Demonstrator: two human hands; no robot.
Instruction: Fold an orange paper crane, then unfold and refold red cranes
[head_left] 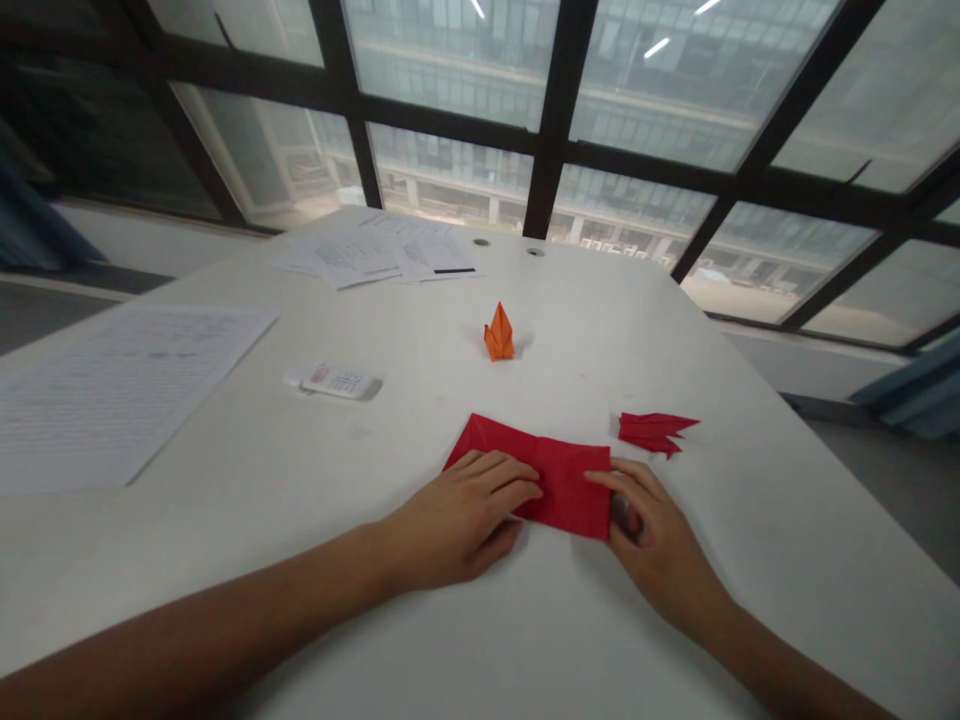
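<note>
**Red origami paper (559, 475) held flat on a white table (780, 560)**

The red origami paper lies folded into a rough rectangle on the table, close to the near edge of the view and between the 2 hands. The left hand (457, 520) is open, palm down, with its fingers stretched flat across the left half of the paper. The right hand (656, 525) is loosely curved over the paper's right end, with its fingertips (626, 480) on top. Whether it is actually gripping the paper, I cannot tell.

Taking the red paper as the centre, a folded red paper piece (654, 432) with pointed tips lies just off at 3 o'clock. An upright orange origami figure (499, 335) stands at 12 o'clock, with a loose pile of printed papers (375, 250) beyond it. A small white printed packet (335, 381) lies at 10 o'clock, and a large printed sheet (127, 390) lies farther out at 9 o'clock. Black-framed windows (559, 110) rise behind the table.
</note>
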